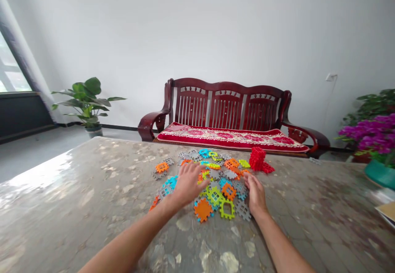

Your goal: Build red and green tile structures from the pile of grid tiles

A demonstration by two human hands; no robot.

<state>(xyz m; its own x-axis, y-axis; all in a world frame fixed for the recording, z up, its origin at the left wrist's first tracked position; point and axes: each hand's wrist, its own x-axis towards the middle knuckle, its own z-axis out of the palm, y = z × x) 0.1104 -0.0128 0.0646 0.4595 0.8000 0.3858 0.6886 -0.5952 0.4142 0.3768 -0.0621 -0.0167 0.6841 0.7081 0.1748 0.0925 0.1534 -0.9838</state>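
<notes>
A loose pile of flat plastic interlocking tiles in orange, lime green, blue and grey lies on the table, with an orange tile (203,210) and a lime green tile (227,209) at its near side. Over the left part of the pile is my left hand (189,182), palm down with fingers spread, holding nothing that shows. My right hand (255,191) is at the pile's right edge, beside a grey tile (243,210), its fingers extended and the thumb side turned toward the tiles. Just beyond that hand stands a built-up block of red tiles (257,159).
The table (92,207) has a patterned grey-brown cover. Behind it is a dark red wooden bench (225,104) with a red floral cushion (228,136). A potted plant (89,100) stands at the left. Purple flowers (370,135) in a teal pot (381,174) are at the right.
</notes>
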